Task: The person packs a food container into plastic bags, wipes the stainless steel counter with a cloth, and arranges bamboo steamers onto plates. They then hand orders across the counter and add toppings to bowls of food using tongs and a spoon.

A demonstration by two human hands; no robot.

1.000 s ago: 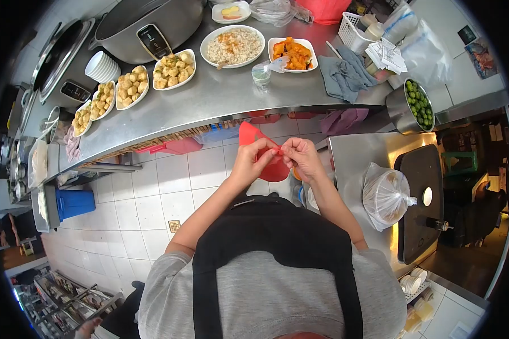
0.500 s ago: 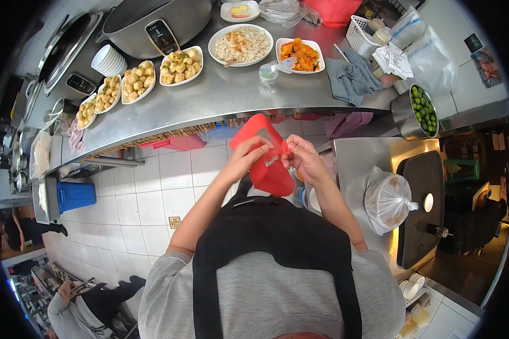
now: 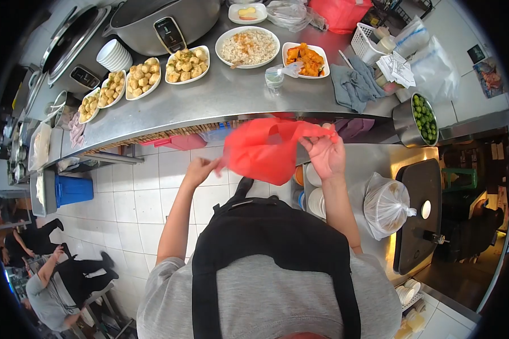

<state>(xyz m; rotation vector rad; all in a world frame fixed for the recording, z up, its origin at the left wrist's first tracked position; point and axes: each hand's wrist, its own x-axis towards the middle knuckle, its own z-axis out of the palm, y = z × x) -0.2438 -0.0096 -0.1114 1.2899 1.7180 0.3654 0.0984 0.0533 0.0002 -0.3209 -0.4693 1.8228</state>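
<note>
A red plastic bag (image 3: 264, 153) is stretched between my hands in front of the black apron, slightly blurred by motion. At its left edge, my left hand (image 3: 199, 170) pinches a low corner or handle of it. My right hand (image 3: 327, 155), palm facing up toward me, grips the bag's twisted upper right end between thumb and fingers. Beyond the bag, on the steel counter (image 3: 169, 108), lie a small tied clear bag (image 3: 274, 78), a dish of orange food (image 3: 306, 59) and a plate of rice-like food (image 3: 247, 47).
Several dishes of pale fried chunks (image 3: 188, 66) line the counter beside a large grey cooker (image 3: 164, 25). At right are a pot of green fruit (image 3: 424, 118), a tied bag (image 3: 385, 204) and a black tray (image 3: 415, 226). Two people (image 3: 51, 282) stand at lower left.
My hands have moved apart, left hand leftward and down, right hand rightward and slightly up. The red bag is now spread wide between them. The people at lower left have shifted.
</note>
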